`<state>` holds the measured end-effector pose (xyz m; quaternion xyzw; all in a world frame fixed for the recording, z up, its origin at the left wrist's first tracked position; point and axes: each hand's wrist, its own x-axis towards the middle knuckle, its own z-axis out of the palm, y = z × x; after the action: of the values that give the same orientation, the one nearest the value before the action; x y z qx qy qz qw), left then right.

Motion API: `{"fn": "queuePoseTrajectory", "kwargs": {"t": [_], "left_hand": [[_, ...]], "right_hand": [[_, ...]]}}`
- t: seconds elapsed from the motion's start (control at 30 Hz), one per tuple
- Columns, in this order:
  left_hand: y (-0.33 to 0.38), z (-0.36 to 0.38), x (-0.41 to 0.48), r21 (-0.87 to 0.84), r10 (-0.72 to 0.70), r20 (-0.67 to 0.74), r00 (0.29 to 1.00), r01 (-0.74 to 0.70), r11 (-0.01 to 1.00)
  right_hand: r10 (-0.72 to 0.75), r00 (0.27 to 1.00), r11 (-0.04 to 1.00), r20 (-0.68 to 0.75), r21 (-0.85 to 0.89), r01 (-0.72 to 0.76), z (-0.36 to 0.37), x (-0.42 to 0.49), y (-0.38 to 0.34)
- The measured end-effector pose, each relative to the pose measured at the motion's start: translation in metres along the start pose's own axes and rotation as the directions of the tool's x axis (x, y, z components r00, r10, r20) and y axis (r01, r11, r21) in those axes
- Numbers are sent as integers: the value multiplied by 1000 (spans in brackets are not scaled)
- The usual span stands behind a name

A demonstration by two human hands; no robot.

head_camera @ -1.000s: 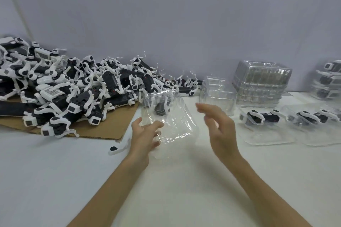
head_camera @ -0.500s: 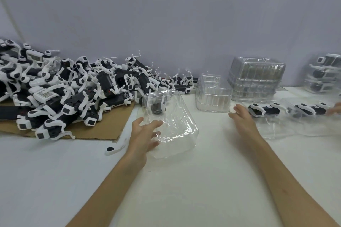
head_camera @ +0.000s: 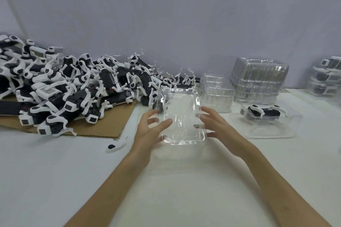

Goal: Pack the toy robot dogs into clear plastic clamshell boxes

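Left hand (head_camera: 153,131) and right hand (head_camera: 220,129) grip the empty clamshell box (head_camera: 181,114) by its side edges, above the table (head_camera: 184,193); toy robot dogs (head_camera: 77,96) piled left. Risk: thin shell (flexes easily) buckles or slips if squeezed.

Soft, even light, bright, with only faint shadows on the white table (head_camera: 55,180). Glints streak the clear clamshell box (head_camera: 182,121) — wide-angle curving and softness grow toward the edges.
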<state>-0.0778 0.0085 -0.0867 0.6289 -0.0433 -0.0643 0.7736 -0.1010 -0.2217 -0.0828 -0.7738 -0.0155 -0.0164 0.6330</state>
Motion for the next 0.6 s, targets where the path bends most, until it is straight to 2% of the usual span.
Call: {"fn": "queuePoseTrajectory", "kwargs": {"t": [0.07,0.17,0.27,0.4,0.6], "left_hand": [[2,2,-2,1,37,1,999,-37,999],[4,2,-3,31,56,18,998,-56,998],[2,0,-2,70,-27,64,998,23,997],[-1,1,-3,69,-111,81,991,106,992],[-1,2,-1,50,-156,58,986,153,987]], "right_hand": [[-6,1000,999,15,47,5,5,1,2],[-34,997,992,-66,121,42,4,4,3],[-17,987,977,-162,208,51,-3,8,5],[65,987,976,-149,217,-31,-13,13,16],[127,895,967,-427,256,-15,-51,28,34]]}}
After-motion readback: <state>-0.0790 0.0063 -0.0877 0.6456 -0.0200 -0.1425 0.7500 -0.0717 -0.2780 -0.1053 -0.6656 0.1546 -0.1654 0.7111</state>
